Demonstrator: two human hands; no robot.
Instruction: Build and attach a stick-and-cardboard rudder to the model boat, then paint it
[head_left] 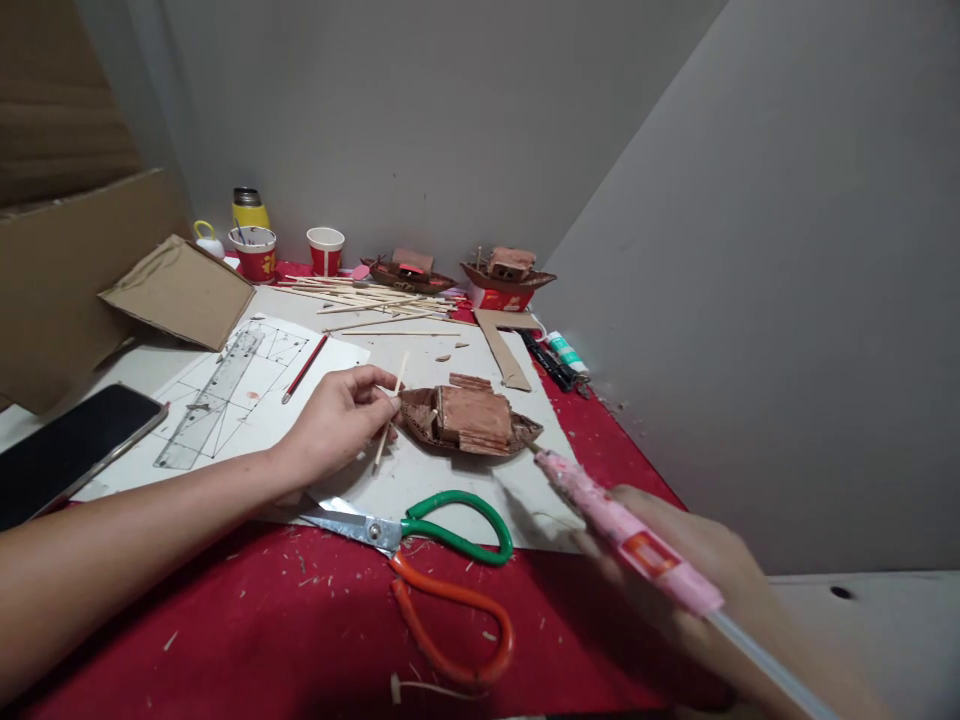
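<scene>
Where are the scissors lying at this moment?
Head view, low centre: the scissors lie mostly on the red cloth, near the boat, between the left hand holding a stick and the right hand holding a glue gun.

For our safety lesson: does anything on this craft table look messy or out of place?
Yes. Wood splinters litter the red cloth, and the scissors lie with handles spread, blade pointing toward the left forearm.

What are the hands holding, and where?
Left hand pinches a thin wooden stick near its middle; right hand holds a pink glue gun around its body.
</scene>
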